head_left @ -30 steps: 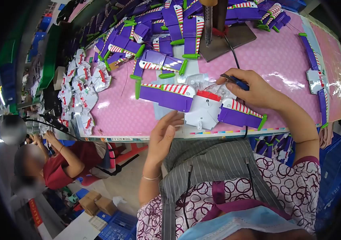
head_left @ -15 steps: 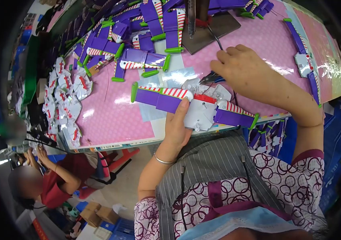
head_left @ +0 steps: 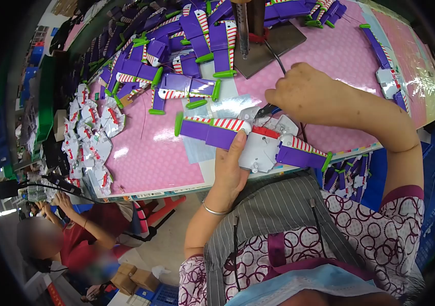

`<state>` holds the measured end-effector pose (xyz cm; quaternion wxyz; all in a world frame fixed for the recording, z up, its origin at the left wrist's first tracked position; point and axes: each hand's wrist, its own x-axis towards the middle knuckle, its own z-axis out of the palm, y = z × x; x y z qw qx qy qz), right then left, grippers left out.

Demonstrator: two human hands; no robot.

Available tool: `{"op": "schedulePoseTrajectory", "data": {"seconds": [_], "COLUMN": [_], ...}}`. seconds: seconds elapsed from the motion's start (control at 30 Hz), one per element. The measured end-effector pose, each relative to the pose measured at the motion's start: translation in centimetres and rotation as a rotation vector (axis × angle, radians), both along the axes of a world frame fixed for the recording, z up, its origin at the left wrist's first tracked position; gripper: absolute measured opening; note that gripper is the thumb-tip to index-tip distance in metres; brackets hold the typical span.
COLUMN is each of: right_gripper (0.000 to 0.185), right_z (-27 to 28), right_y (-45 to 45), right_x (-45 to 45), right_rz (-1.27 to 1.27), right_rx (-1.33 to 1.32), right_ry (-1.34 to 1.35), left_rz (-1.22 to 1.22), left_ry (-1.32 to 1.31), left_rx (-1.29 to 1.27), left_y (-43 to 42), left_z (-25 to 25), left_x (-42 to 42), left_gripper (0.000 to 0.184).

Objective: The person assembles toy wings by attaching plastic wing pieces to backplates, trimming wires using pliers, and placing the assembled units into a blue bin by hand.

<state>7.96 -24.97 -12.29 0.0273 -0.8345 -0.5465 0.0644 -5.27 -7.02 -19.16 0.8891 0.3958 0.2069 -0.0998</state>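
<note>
My left hand [head_left: 232,168] is closed around a toy wing assembly near the table's front edge, thumb on top by the striped root. The assembly has a white plastic body [head_left: 259,152], a red strip, two purple wings [head_left: 204,133] with red-and-white stripes, and green tips. My right hand [head_left: 304,94], above it, grips a dark pliers-like tool [head_left: 265,110]. The tool's pointed end reaches the clear and white parts at the body's far side. My right fingers mostly hide its handle.
Purple wing pieces [head_left: 187,84] pile up at the back left, with white bodies [head_left: 92,122] stacked at the left edge. A metal-based stand [head_left: 273,46] with a cable stands at the back. Another assembly [head_left: 388,76] lies right. A co-worker [head_left: 82,234] sits at lower left.
The view has shifted slightly, so the table appears a little lower and to the right. Both hands keep their holds, and the tool stays at the body's far side.
</note>
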Motion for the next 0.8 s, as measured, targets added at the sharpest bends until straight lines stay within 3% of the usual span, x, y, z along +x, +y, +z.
{"op": "schedulePoseTrajectory", "data": {"seconds": [0.13, 0.3, 0.43, 0.57, 0.63, 0.8], "right_gripper": [0.011, 0.011, 0.011, 0.013, 0.014, 0.019], "right_z": [-2.8, -4.0, -2.8, -3.3, -3.7, -3.2], "right_y": [-0.3, -0.2, -0.3, -1.1, -1.2, -1.2], "right_x": [1.2, 2.4, 2.6, 3.7, 4.4, 3.8], "right_rz": [-0.084, -0.269, -0.403, -0.4, -0.384, -0.425], "right_rx": [0.082, 0.153, 0.107, 0.134, 0.173, 0.146], "right_ry": [0.099, -0.015, -0.04, 0.03, 0.065, 0.082], "left_rz": [-0.006, 0.041, 0.028, -0.018, -0.042, -0.021], "left_ry": [-0.03, 0.076, 0.114, 0.098, 0.002, 0.0], "left_rx": [0.082, -0.221, -0.219, -0.238, -0.379, -0.343], "left_y": [0.5, 0.8, 0.8, 0.6, 0.7, 0.8], "left_z": [1.3, 2.5, 2.4, 2.2, 2.2, 2.1], "left_x": [2.2, 6.2, 8.1, 8.6, 8.8, 8.9], "left_gripper": [0.029, 0.035, 0.038, 0.041, 0.043, 0.046]}}
